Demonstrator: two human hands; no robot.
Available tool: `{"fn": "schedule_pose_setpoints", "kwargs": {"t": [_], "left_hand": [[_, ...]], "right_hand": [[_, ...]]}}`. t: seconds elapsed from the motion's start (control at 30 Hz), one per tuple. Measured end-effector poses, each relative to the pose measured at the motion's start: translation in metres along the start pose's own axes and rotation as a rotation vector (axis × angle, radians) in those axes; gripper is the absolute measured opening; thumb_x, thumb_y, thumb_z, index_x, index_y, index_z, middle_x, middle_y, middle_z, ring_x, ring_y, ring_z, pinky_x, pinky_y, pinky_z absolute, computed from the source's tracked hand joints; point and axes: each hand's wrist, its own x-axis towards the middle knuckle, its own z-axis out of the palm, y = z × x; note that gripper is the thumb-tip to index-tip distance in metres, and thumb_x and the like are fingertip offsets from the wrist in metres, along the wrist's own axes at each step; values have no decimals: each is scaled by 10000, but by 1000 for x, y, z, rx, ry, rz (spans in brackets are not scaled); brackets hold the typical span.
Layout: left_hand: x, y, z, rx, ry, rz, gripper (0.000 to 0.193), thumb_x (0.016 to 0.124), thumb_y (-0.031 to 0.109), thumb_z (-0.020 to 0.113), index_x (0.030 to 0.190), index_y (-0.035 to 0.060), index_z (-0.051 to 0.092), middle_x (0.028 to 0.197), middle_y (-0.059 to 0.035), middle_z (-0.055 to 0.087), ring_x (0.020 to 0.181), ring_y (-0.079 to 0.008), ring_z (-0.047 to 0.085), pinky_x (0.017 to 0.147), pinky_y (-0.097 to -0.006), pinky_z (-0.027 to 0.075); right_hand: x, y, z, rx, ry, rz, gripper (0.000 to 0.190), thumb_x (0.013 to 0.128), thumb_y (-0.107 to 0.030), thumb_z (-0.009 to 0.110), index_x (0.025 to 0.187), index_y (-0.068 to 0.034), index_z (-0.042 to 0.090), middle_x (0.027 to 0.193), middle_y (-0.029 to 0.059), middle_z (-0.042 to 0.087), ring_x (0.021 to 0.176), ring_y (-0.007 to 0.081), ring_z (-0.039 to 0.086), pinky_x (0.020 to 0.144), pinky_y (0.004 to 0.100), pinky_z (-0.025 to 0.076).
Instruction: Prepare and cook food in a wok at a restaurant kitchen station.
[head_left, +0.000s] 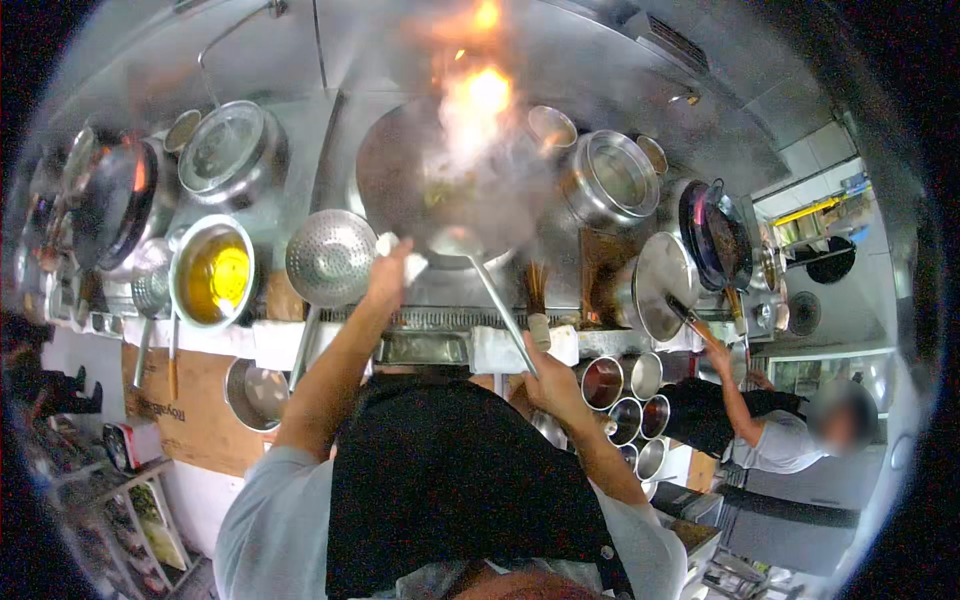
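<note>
A dark wok (390, 161) stands on the range in front of me, with flame (486, 90) and steam rising above it. Through the steam, some greenish food (448, 187) shows blurred. My left hand (388, 281) grips a folded white cloth (409, 262) at the wok's near left rim; the part of the wok under the cloth is hidden. In my right hand (555, 382) is the handle of a metal ladle (491, 289), its bowl at the wok's near edge. Left of my left hand lies a perforated strainer (330, 259).
A bowl of yellow oil (214, 271) and a lidded pot (225, 150) stand at left. At right are a steel pot (615, 176), a bamboo brush (537, 300) and several seasoning containers (602, 381). Further right, another person (750, 427) works at a second wok (724, 232).
</note>
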Motion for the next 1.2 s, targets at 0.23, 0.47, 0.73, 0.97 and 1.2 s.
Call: {"fn": "schedule_pose_setpoints", "kwargs": {"t": [0.23, 0.47, 0.73, 0.97, 1.2], "left_hand": [[-76, -23, -50, -1, -69, 12, 342, 953, 289, 628, 1164, 21, 601, 977, -86, 661, 741, -205, 654, 667, -360, 579], [-177, -54, -131, 15, 147, -164, 413, 804, 71, 656, 1184, -41, 542, 898, -151, 645, 731, -221, 664, 560, -308, 575], [-141, -5, -63, -92, -18, -193, 415, 911, 210, 631, 1222, -39, 516, 847, -125, 640, 637, -244, 645, 540, -296, 563], [-57, 17, 6, -27, 32, -116, 735, 895, 699, 540, 1127, 4, 586, 915, -146, 667, 696, -238, 650, 523, -402, 521], [-6, 1, 25, -127, -46, -3, 299, 836, 197, 685, 1009, -39, 628, 825, -147, 662, 650, -261, 652, 503, -391, 501]], "right_hand": [[162, 2, -28, 310, -54, 258, 740, 893, -164, 674, 1545, -211, 328, 1080, 239, 681, 855, 297, 669, 807, 379, 525], [149, -2, 20, 336, -5, 70, 743, 873, -98, 625, 1541, -108, 299, 1310, 268, 591, 1124, 353, 651, 943, 400, 499], [234, 38, -3, 597, 200, 255, 728, 902, -79, 644, 1545, -114, 305, 979, 118, 679, 666, 217, 592, 684, 370, 535], [152, -3, 5, 329, -135, 114, 749, 867, -160, 618, 1545, -196, 303, 934, 327, 649, 823, 455, 652, 781, 480, 526], [8, -13, 7, 190, 113, 222, 694, 879, -117, 625, 1519, -109, 357, 1263, 274, 607, 1131, 394, 630, 946, 398, 493]]}}
